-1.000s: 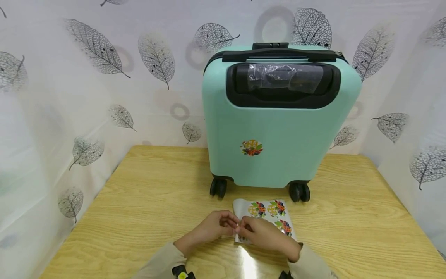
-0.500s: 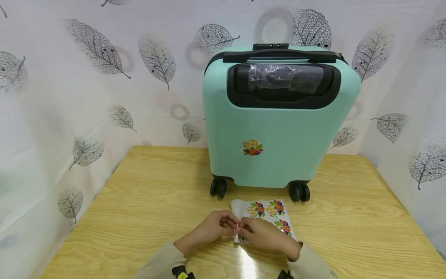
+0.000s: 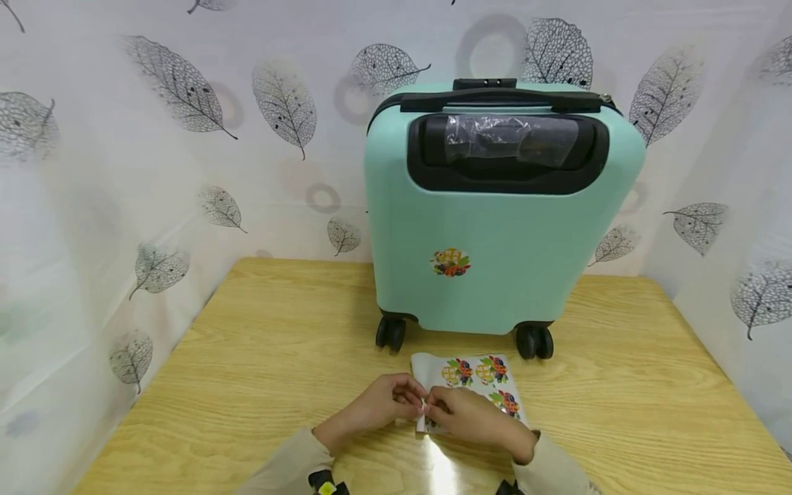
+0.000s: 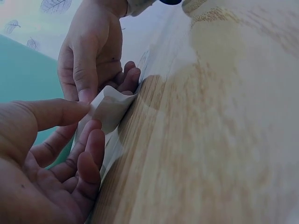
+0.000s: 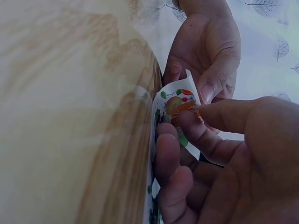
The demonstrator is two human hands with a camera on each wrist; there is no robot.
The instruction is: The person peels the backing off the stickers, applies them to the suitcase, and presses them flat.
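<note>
White sticker sheet point(image 3: 474, 377), pinched betw. thumb & fingers: R hand point(image 3: 467, 414) grips w/ no gap, L hand point(image 3: 386, 402) likewise pinches the curled edge beside it. Sheet lies partly raised on wooden surface point(image 3: 297, 330), just in front of upright mint suitcase point(image 3: 504, 254). Judged partway: one fruit sticker point(image 3: 451, 262) on the shell; several left on sheet, none visibly off yet.

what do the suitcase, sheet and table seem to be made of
Suitcase: likely hard plastic, satin mint; its shell looks smooth and rigid.
Sheet: probably thin paper or film, printed; its edge curls.
Table: wood or wood-look laminate, glossy; it shows grain and a bright reflection.
</note>
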